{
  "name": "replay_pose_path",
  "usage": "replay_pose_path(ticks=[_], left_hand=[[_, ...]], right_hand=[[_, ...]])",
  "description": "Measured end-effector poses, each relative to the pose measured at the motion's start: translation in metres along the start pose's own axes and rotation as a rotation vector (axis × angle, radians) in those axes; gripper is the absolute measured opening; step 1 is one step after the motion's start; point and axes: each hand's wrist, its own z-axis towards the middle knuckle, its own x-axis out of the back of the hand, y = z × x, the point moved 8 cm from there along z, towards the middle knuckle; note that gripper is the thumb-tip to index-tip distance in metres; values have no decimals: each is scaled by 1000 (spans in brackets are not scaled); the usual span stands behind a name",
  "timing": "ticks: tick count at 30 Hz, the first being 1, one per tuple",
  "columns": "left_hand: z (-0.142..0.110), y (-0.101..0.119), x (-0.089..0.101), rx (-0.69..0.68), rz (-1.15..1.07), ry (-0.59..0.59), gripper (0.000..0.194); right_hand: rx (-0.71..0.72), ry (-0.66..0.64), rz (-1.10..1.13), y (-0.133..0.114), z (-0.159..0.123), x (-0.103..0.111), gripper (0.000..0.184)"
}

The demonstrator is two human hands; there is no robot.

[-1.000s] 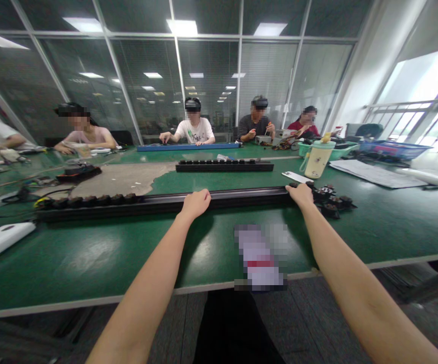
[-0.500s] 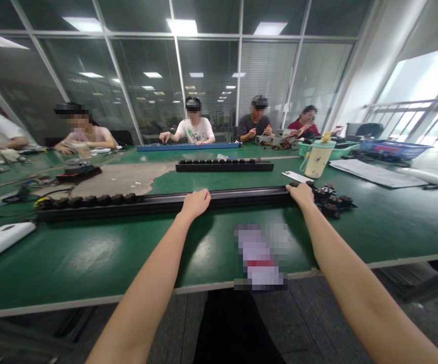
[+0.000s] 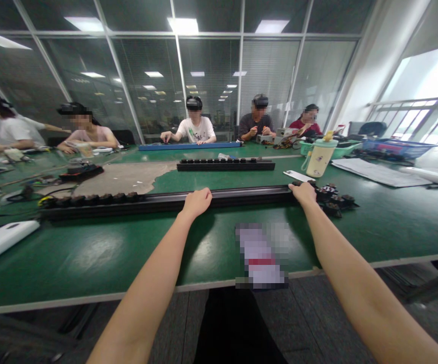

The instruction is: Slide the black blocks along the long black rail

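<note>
A: On my remote screen, which thing is the largest?

B: The green table (image 3: 97, 253). I take the middle of the view as the centre of the dial, with twelve straight ahead. Five people (image 3: 196, 130) sit on its far side, from nearly ten o'clock to two.

A: And I ask about the thing under the hands.

B: It is a long black rail (image 3: 247, 195), lying across the table close to the centre, from nine to three o'clock. A blue bar (image 3: 190, 147) and a short rail (image 3: 224, 167) lie beyond it, near twelve, both apart from it.

A: How do you see the hands?

B: The left hand (image 3: 197, 202), a little toward eight, has its fingers curled over the long rail and grasps it. The right hand (image 3: 303, 193), at three, grips the right end. I cannot tell if it pinches also some small part there.

A: And the smaller things?

B: The cup (image 3: 320, 157) stands between two and three. A purple slab (image 3: 260, 258), blurred, is at five, by the near edge. The white phone (image 3: 299, 176) lies just beyond the right hand. At nine, black blocks (image 3: 90, 199) sit in a row on the long rail.
</note>
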Motion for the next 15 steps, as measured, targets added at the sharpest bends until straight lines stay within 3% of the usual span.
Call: replay_pose_path(ticks=[15], left_hand=[[-1,1,1,-15,-8,-4,35]], right_hand=[[-20,35,29,5,5,0,56]])
